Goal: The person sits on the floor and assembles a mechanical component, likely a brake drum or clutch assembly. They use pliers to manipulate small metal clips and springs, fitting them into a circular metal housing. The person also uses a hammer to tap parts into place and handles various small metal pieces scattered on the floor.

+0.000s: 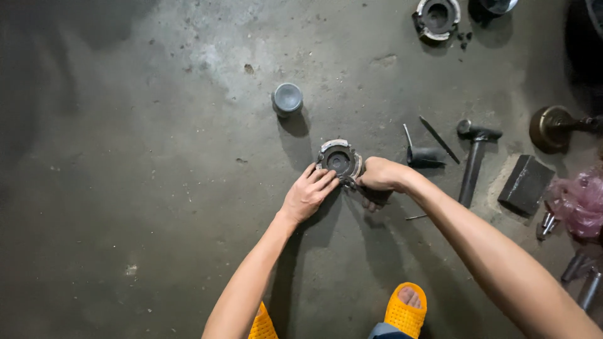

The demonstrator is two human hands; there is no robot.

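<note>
Concrete floor (pixel 125 188), stained and dusty, bare across the left of the frame. Above centre: a small grey metal cup (pixel 287 98), standing alone.

Centre of frame: round dark metal part (pixel 339 161), ring-shaped with a hollow middle, lying flat on the floor. Left hand (pixel 309 193) rests against its lower left edge, fingers spread flat, steadying, not closed around it. Right hand (pixel 379 175) sits just right of the part, grip clenched on a small tool (pixel 353 184) whose tip meets the part's lower right rim; what kind of tool, cannot tell.

Right of centre: a short dark chisel-like piece (pixel 424 156), a hammer (pixel 474 160), a dark block (pixel 525 184), a pink bag (pixel 579 201). Top right: a second ring-shaped part (pixel 436 17).

Risk, as judged: the part is only pinned by an open palm, so a hard push could skid it on the dusty concrete and send the tip toward the left fingers.
</note>
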